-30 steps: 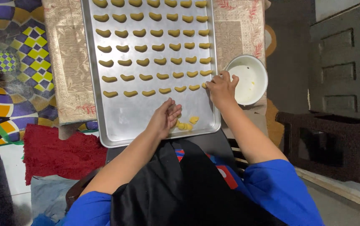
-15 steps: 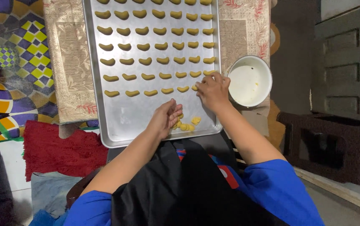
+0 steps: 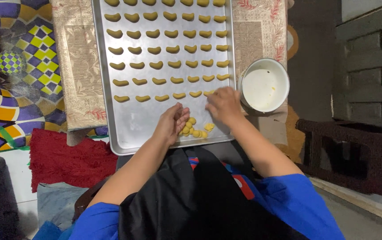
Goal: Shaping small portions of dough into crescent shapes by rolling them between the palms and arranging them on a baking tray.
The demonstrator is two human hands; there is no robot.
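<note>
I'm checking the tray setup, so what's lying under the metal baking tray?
A patterned beige cloth shows past both sides of the metal baking tray. What lies beneath the tray's middle is covered.

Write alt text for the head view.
Two hands work over a metal baking tray lined with rows of crescent dough pieces; the left hand rests by a small dough pile, the right hand beside a white bowl.
</note>
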